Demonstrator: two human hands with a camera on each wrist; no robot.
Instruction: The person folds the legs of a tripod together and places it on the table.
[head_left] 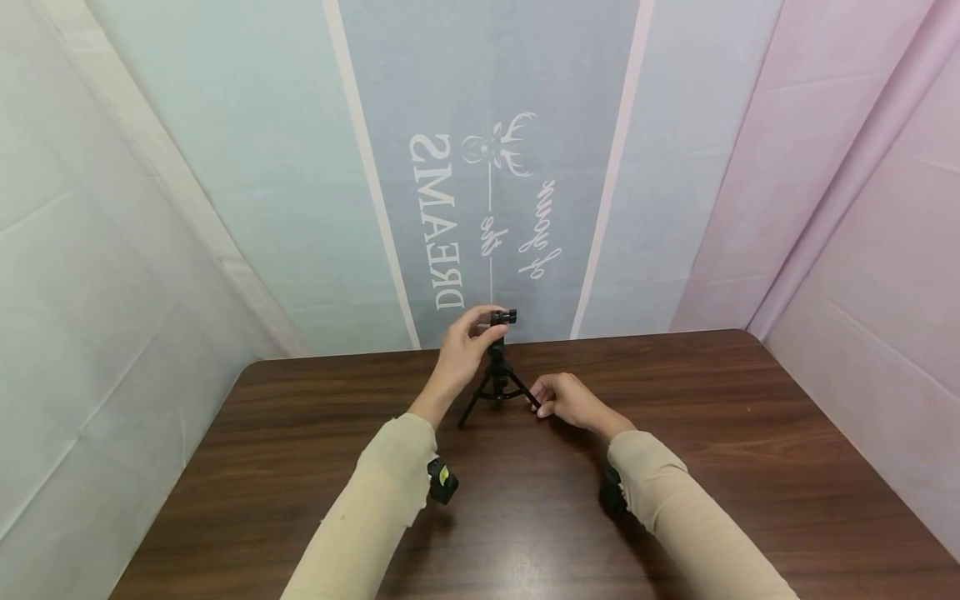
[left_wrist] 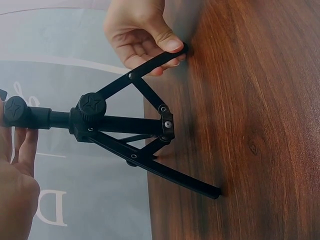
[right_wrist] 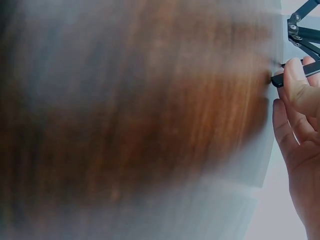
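Note:
A small black tripod [head_left: 498, 371] stands upright near the back of the table with its legs spread. My left hand [head_left: 462, 346] grips its head at the top, thumb on the near side. Low on the right leg, my right hand [head_left: 567, 400] pinches the leg close to its foot. In the left wrist view the tripod [left_wrist: 160, 126] shows its braces, centre column and a round knob with a star shape; the right hand's thumb [left_wrist: 170, 42] lies on the leg. The right wrist view catches the right hand [right_wrist: 302, 117] at the leg's end.
The brown wood-grain table [head_left: 300, 467] has rounded back corners. Behind it hangs a blue-grey cloth [head_left: 555, 75] with mirrored lettering and a deer-head print. Pale cloth walls [head_left: 82, 292] flank both sides. Black devices [head_left: 442, 481] sit on both wrists.

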